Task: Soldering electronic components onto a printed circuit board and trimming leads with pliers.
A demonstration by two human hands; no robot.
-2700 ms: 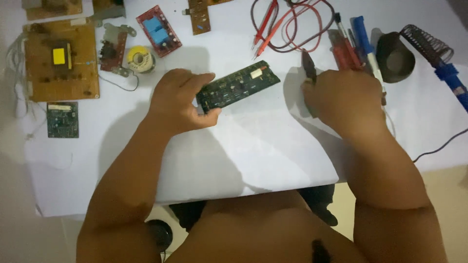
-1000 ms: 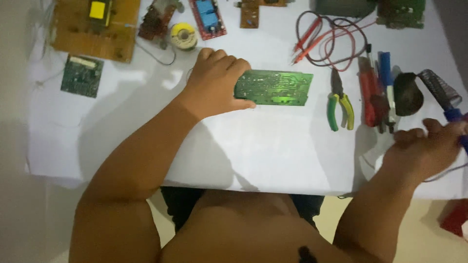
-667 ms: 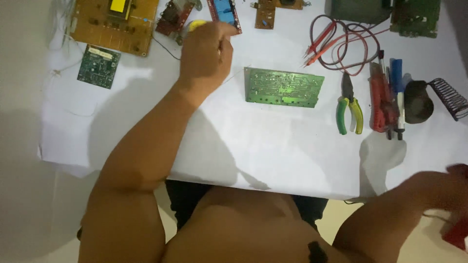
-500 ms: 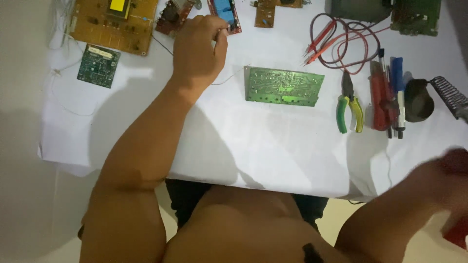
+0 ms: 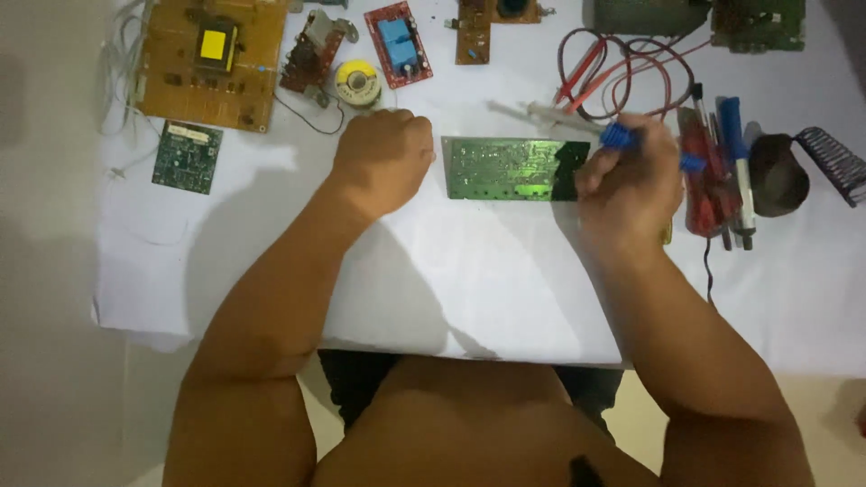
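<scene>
A long green circuit board [image 5: 510, 169] lies flat on the white table cover [image 5: 469, 289], between my hands. My left hand [image 5: 383, 158] rests as a closed fist just off the board's left end, close below a spool of solder wire [image 5: 358, 81]; I see nothing in it. My right hand [image 5: 627, 180] is at the board's right end and grips a blue-handled soldering iron [image 5: 618, 137]. The iron's metal shaft points up and to the left, above the board's far edge.
At the back left lie a brown board with a yellow transformer [image 5: 203, 59], a small green board [image 5: 187, 158] and a red relay board [image 5: 397, 41]. Red and black test leads [image 5: 613, 68], red-handled tools [image 5: 704, 194] and a coiled iron stand [image 5: 825, 162] lie to the right.
My left hand let go of the green board, reached up to the solder spool and came back beside the board. My right hand went off to the right and returned holding the soldering iron.
</scene>
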